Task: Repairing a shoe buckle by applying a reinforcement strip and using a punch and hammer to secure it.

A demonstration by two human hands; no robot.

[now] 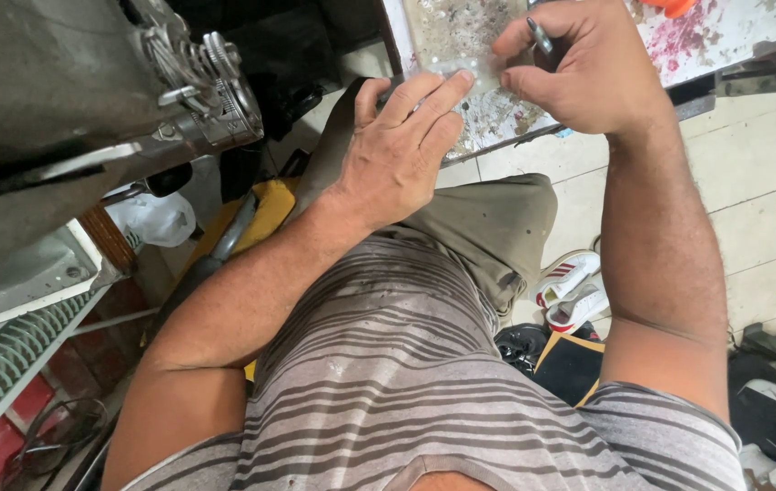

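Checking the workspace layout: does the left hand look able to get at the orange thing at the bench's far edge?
Probably not directly: the right hand, holding a slim tool, sits between the left hand and the orange thing.

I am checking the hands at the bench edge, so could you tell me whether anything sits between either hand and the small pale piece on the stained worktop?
Nothing visible does. The left hand lies with its fingertips on the small pale piece, and the right hand, holding a thin metal tool, touches it from the other side on the stained worktop.
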